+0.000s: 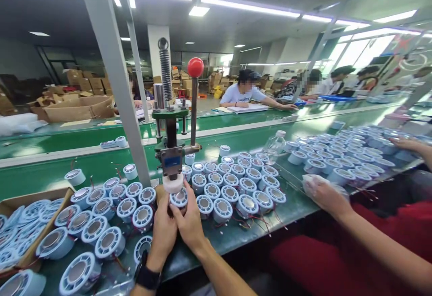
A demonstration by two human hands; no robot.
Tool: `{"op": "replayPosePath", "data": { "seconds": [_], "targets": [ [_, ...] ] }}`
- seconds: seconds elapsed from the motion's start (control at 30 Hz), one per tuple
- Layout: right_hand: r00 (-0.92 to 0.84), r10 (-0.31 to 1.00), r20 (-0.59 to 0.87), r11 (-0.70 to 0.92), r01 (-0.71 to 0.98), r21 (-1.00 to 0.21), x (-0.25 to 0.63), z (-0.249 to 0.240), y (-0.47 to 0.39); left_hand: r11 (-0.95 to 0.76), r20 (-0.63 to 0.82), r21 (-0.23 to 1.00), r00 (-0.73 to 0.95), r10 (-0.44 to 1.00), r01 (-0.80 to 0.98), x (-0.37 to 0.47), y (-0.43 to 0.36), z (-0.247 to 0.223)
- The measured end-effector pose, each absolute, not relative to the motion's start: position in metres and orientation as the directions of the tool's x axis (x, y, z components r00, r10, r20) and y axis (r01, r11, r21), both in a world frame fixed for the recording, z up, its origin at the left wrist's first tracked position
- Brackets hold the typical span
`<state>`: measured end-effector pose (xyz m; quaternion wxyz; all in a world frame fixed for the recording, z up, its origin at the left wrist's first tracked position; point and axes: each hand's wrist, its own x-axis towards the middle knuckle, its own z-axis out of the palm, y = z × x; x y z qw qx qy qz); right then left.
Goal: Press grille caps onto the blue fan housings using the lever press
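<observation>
Now, centre-frame, our left hand (164, 227) and right hand (189, 222) grip a blue part (179, 196) under the white press head (173, 182), apparently positioning it; next likely calls for level alignment.

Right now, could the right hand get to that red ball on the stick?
Probably yes: the red ball stands above the right hand, nothing visibly blocking it, but that hand must first release the blue part.

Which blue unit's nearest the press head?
Blue unit held between left hand and right hand, just below the white press head; neighbours sit on the bench.
</observation>
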<state>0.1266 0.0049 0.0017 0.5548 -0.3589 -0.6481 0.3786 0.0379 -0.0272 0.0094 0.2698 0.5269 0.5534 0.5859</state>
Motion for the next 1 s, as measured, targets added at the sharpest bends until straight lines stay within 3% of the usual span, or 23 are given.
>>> {"op": "replayPosePath", "data": {
  "seconds": [0.07,0.13,0.2,0.3,0.5,0.67,0.83,1.0],
  "targets": [
    [-0.159,0.899,0.409,0.404,-0.06,-0.913,0.141,-0.003,-0.015,-0.244,0.362,0.886,-0.26,0.895,0.395,0.041,-0.049,0.004],
    [-0.245,0.92,0.306,0.228,-0.301,-0.926,0.156,-0.007,-0.033,-0.26,0.408,0.814,-0.192,0.893,0.519,0.046,-0.074,0.0],
    [-0.371,0.908,0.194,-0.052,-0.559,-0.828,0.168,-0.006,-0.046,-0.282,0.439,0.75,-0.131,0.889,0.598,0.053,-0.096,-0.002],
    [-0.493,0.86,0.13,-0.321,-0.721,-0.614,0.176,0.001,-0.059,-0.309,0.483,0.698,-0.107,0.869,0.646,0.062,-0.116,-0.001],
    [-0.54,0.837,0.093,-0.42,-0.741,-0.523,0.175,0.007,-0.07,-0.301,0.519,0.656,-0.124,0.846,0.693,0.069,-0.129,0.005],
    [-0.594,0.779,0.199,-0.421,-0.732,-0.536,0.181,0.009,-0.07,-0.313,0.513,0.644,-0.09,0.854,0.698,0.07,-0.134,0.006],
    [-0.639,0.738,0.214,-0.443,-0.699,-0.561,0.186,0.009,-0.072,-0.481,0.581,0.558,0.095,0.808,0.676,0.054,-0.126,0.017],
    [-0.697,0.696,0.173,-0.492,-0.639,-0.592,0.191,-0.006,-0.075,-0.548,0.504,0.568,0.266,0.821,0.615,0.04,-0.112,0.043]
  ]
}}
